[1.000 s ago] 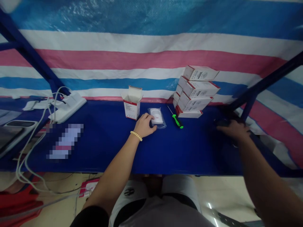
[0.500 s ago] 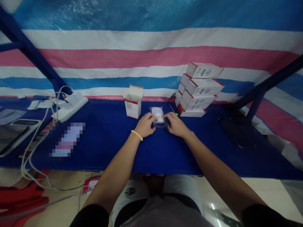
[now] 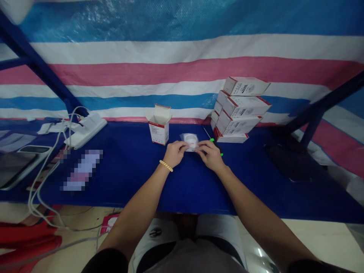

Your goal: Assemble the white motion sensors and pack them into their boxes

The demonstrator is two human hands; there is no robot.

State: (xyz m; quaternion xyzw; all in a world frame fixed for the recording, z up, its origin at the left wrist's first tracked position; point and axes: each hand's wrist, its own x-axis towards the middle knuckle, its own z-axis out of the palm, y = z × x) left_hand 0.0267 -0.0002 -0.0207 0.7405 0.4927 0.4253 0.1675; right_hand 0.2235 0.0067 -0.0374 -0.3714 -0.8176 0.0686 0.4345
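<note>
A small white device in a clear plastic bag [image 3: 190, 141] is between my two hands, over the blue table. My left hand [image 3: 175, 153], with a yellow twisted band at the wrist, pinches the bag's left near edge. On the opposite side my right hand [image 3: 209, 154] grips the right near edge between thumb and fingers. Just beyond my left hand stands a white and red box [image 3: 159, 131], upright with its top flaps up. A screwdriver [image 3: 212, 140] with green on its handle lies behind my right hand, which partly hides it.
Several white and red boxes [image 3: 244, 106] are stacked at the back right. A white power strip [image 3: 88, 131] with cables [image 3: 61, 167] sits at the left. A dark flat object [image 3: 287, 161] lies on the blue table [image 3: 125, 163] at the right. Striped sheeting [image 3: 142, 72] hangs behind.
My fingers have shifted to the bag's near edge and closed in on it, and the device is tilted differently. More of the screwdriver's green handle shows beside my right hand.
</note>
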